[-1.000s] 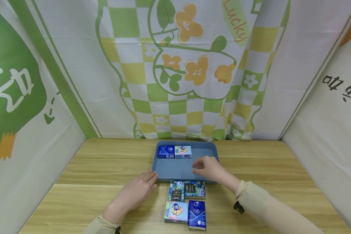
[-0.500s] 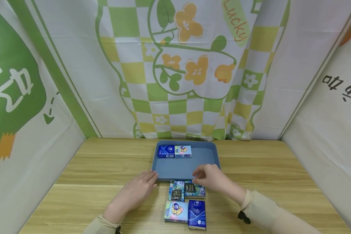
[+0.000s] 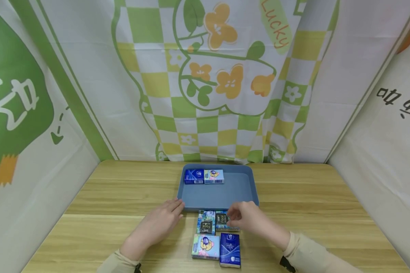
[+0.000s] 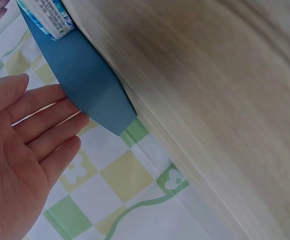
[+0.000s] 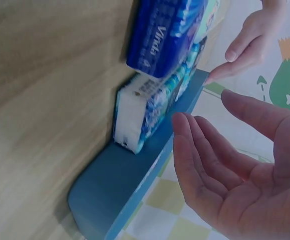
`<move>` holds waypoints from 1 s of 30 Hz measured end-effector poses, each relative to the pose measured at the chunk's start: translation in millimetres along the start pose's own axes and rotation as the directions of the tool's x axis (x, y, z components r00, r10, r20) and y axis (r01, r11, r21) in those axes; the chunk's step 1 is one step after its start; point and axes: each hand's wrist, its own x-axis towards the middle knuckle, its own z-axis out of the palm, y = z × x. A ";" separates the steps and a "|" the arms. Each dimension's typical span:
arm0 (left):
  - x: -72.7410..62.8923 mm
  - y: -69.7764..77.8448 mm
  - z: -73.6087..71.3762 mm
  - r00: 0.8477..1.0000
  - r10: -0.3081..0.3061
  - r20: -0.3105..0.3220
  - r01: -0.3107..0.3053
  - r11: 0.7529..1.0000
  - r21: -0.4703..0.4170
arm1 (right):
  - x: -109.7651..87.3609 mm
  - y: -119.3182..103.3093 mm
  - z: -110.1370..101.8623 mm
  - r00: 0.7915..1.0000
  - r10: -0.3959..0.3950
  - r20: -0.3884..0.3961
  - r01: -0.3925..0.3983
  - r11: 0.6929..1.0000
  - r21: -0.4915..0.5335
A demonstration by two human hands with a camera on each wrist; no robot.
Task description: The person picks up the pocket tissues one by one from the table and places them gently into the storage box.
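— Tissue packs, four of them, lie on the wooden table [image 3: 99,197] just under our hands. The floral pack [image 3: 223,220] is the one our right hand [image 3: 247,219] hovers over, with its fingers relaxed and spread and nothing in them.

— Where was that hand a second ago?

— Over the floor of the blue tray [image 3: 249,189]. It has come back toward us, across the near rim, and is now above the pack. We judge it is going for this one next, but no grip is made yet.

— And the left?

— Our left hand [image 3: 157,225] has not moved. It lies flat on the table, fingers straight, its fingertips [image 3: 179,206] at the tray's near corner on that side, apparently steadying it.

— The other packs?

— A second floral pack [image 3: 206,223] sits between our hands. Nearer to us lie a cartoon pack [image 3: 205,247] and a dark blue Vinda pack [image 3: 230,250]. Two more are already in the tray, at the far corner on the left hand's side: a blue pack [image 3: 194,176] and another cartoon pack [image 3: 214,176].

— Do the wrist views add anything?

— The right wrist view shows the open palm from beneath, clear of the packs, which the head view hides. The left wrist view shows straight fingers beside the tray corner.
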 end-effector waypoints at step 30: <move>-0.3 0.4 0.8 1.000 -0.006 0.010 0.006 1.000 -0.007 | -24.2 1.0 28.7 1.000 0.023 -0.002 -0.023 0.960 -0.278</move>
